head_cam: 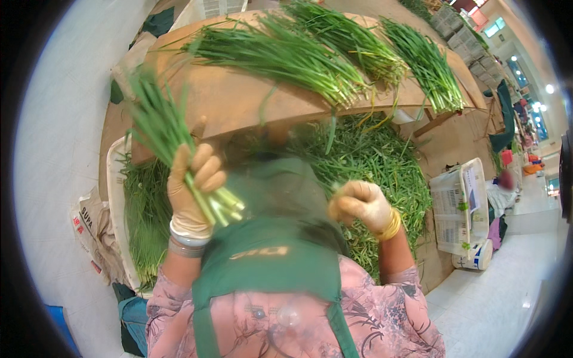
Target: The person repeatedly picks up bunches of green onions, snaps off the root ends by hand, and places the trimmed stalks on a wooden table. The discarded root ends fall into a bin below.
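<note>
Both hands wear thin pale gloves. My left hand (197,179) is closed around a small bunch of green garlic chives (156,116), its pale stem ends pointing down to the right and its leaves up to the left, blurred. My right hand (358,203) is at the right of the green apron (273,268), its fingers pinched together; a blurred bit of green shows at the fingertips, and whether it is held is unclear. Beyond the hands, a large bunch (277,58), a second bunch (353,44) and a third bunch (425,67) lie on the wooden table (241,98).
A big heap of loose green leaves (380,156) lies below the table, at the right. A white crate (117,197) of chives stands at the left, beside a paper-like sack (100,232). Another white plastic crate (452,210) stands at the right, near a white bucket (474,259).
</note>
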A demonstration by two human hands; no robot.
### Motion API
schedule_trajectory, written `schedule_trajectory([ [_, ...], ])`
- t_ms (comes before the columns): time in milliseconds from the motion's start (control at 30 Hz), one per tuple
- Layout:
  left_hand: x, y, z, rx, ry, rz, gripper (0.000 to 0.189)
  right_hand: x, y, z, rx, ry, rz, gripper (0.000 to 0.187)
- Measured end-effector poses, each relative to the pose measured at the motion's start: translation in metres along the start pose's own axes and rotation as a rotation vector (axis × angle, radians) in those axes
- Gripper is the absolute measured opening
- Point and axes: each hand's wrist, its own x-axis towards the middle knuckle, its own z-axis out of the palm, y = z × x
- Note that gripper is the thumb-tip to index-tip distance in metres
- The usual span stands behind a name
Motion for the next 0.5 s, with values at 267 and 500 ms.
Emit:
schedule_trajectory([
  [267, 0.010, -0.008, -0.053, -0.098, 0.168, -0.209, 0.044, 0.093, -0.046, -0.094, -1.105, 0.706, -0.609, 0.024],
  [500, 0.019, -0.001, -0.038, -0.036, 0.125, -0.178, 0.027, 0.185, -0.041, -0.140, -1.483, 0.566, -0.229, 0.024],
])
